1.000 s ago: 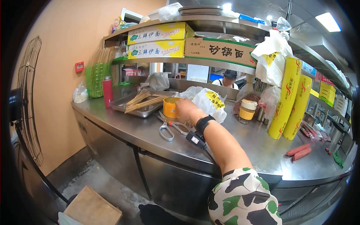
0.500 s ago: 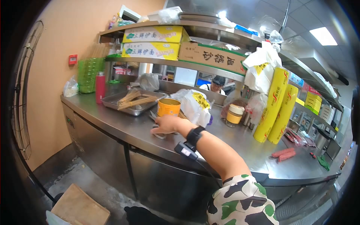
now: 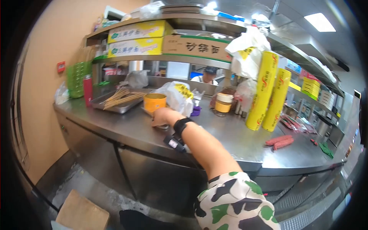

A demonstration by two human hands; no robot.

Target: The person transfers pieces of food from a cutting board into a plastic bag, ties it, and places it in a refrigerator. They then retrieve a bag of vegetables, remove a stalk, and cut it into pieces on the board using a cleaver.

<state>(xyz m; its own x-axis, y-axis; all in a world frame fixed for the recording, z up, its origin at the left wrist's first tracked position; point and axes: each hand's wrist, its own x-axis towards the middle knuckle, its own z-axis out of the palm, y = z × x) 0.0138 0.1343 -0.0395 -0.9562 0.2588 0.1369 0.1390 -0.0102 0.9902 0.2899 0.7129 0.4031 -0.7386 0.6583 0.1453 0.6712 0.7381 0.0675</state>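
Note:
My right hand (image 3: 161, 116) reaches over the steel counter with fingers closed and pointing down on a scissors-like metal tool (image 3: 165, 127). Only bits of that tool show around my fingers, so its kind is not certain. Just behind the hand stands an orange-yellow can (image 3: 155, 102). To the can's right sits a white plastic bag (image 3: 178, 97) with yellow print. On its left, a steel tray (image 3: 115, 109) holds a bundle of wooden skewers (image 3: 124, 99). A black strap with a small device circles my right wrist. My left hand is out of view.
A lidded jar (image 3: 223, 104), two tall yellow rolls (image 3: 264, 92) and pink packs (image 3: 280, 142) stand or lie rightward on the counter. A red bottle (image 3: 87, 90) is at the left. Above runs a shelf with boxes (image 3: 197, 46). Another person (image 3: 207, 76) is behind the counter.
The view has shifted, so the counter things appear farther left and a little higher. My right hand stays in front of the can, its fingers now pointing more downward.

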